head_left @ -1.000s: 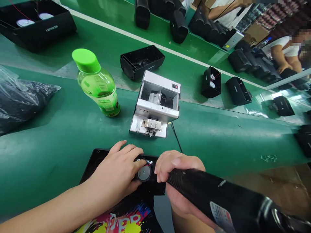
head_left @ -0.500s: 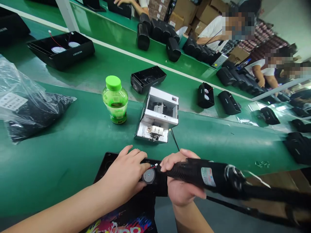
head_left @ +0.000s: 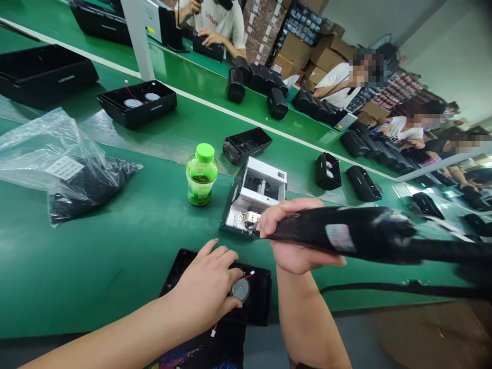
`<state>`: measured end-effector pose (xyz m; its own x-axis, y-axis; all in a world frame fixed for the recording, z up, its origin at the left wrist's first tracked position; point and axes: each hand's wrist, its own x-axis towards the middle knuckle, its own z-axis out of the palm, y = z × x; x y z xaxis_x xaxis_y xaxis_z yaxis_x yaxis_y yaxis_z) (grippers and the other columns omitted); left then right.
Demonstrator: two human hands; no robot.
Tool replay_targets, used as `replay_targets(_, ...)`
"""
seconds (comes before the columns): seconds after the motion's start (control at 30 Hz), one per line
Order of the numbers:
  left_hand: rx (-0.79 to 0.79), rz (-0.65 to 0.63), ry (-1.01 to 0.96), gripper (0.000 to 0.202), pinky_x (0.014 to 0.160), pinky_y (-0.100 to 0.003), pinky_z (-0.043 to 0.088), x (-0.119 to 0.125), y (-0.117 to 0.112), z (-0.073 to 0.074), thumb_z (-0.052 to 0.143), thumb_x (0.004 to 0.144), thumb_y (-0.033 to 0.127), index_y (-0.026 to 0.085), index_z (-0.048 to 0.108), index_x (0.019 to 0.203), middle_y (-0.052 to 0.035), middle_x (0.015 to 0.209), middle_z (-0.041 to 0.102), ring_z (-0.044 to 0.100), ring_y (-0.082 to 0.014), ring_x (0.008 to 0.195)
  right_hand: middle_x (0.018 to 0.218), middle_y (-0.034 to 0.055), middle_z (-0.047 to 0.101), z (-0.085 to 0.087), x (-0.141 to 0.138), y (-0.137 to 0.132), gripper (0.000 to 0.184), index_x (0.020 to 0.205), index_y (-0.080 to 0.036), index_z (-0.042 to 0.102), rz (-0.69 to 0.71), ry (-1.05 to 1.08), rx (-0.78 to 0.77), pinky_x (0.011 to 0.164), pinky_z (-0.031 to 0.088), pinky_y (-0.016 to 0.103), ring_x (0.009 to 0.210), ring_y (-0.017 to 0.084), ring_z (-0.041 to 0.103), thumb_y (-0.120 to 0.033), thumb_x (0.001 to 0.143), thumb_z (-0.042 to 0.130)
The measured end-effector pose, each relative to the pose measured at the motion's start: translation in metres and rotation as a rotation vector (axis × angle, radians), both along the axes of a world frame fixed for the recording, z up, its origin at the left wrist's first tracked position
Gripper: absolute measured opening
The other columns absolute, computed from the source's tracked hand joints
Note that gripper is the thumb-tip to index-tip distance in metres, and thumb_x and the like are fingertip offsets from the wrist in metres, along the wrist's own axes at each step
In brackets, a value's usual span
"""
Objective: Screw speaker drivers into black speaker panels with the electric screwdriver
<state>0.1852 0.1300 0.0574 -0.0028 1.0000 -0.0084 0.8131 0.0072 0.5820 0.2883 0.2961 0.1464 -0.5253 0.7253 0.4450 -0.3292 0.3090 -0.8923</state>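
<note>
Left hand spread on a black housing beside its round fan; right hand wrapped around an electric screwdriver, tip at a silver screw feeder.

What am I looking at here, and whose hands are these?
No robot here: the pictures come from a camera worn on a person's head, looking down at their own bare hands. The left hand rests on a black plastic housing beside a round silver disc with thin wires. The right hand grips a black corded power tool, probably an electric screwdriver, above a silver box-shaped machine. A green-capped bottle and a plastic bag holding something black lie on the green bench.
</note>
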Motion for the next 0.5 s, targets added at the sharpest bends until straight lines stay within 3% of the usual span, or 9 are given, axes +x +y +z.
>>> replay_targets(0.13,-0.020,-0.011,-0.002,0.046,0.135,-0.070,0.039,0.000,0.000,0.001,0.097,0.085,0.054,0.026,0.087,0.120,-0.0092,0.131,0.078,0.072,-0.0352,0.129,0.062,-0.0068,0.066,-0.016,-0.024,0.002,0.085,0.121,-0.024,0.068,0.034,0.131,0.078,0.044,0.051,0.028,0.042,0.014,0.056,-0.101,0.088,0.055)
replay_targets(0.23,-0.019,-0.016,-0.003,0.044,0.134,-0.070,0.040,0.000,-0.001,0.002,0.097,0.085,0.051,0.025,0.086,0.120,-0.0094,0.132,0.078,0.072,-0.0355,0.129,0.060,-0.0077,0.064,-0.019,-0.020,0.001,0.080,0.125,-0.024,0.070,0.019,0.149,0.015,0.042,0.049,0.026,0.039,0.013,0.052,-0.096,0.096,0.050)
replay_targets(0.43,0.004,-0.034,0.017,0.051,0.134,-0.072,0.037,-0.002,-0.004,-0.001,0.099,0.083,0.048,0.027,0.084,0.126,-0.0094,0.134,0.077,0.071,-0.0361,0.130,0.062,-0.0036,0.067,0.004,0.045,-0.030,0.082,0.130,-0.027,0.077,-0.165,0.265,0.008,0.047,0.055,0.034,0.046,0.017,0.056,-0.094,0.099,0.043)
replay_targets(0.5,0.013,-0.040,0.041,0.048,0.133,-0.071,0.038,-0.002,-0.005,-0.001,0.098,0.085,0.045,0.027,0.083,0.127,-0.0095,0.134,0.077,0.072,-0.0359,0.129,0.062,-0.0058,0.065,0.012,0.072,-0.046,0.061,0.132,-0.038,0.078,-0.183,0.155,-0.028,0.051,0.056,0.036,0.046,0.016,0.057,-0.086,0.101,0.055)
